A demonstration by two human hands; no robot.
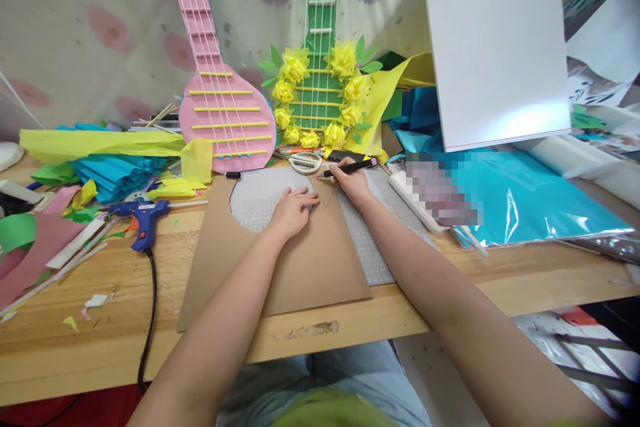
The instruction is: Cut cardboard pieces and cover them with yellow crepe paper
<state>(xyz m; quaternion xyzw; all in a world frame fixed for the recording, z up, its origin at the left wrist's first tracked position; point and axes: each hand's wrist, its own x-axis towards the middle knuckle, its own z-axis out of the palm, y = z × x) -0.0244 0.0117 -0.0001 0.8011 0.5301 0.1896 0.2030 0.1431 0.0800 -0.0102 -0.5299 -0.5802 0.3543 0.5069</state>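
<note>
A brown cardboard sheet with a rounded cut-out lies in front of me, and a grey gridded cutting mat shows through the hole. My left hand rests flat on the cardboard at the right edge of the cut-out, fingers stretched out. Just to its right, my right hand grips a black marker, its tip pointing left at the cardboard near the hole's edge. Faint pen lines mark the board there. The marker's black cap lies at the cardboard's far left corner.
A blue glue gun with a black cord lies left, beside paper scraps. Pink and green paper instruments stand behind. Scissors lie beyond the cardboard. At right are a blue plastic-wrapped pack and a white board.
</note>
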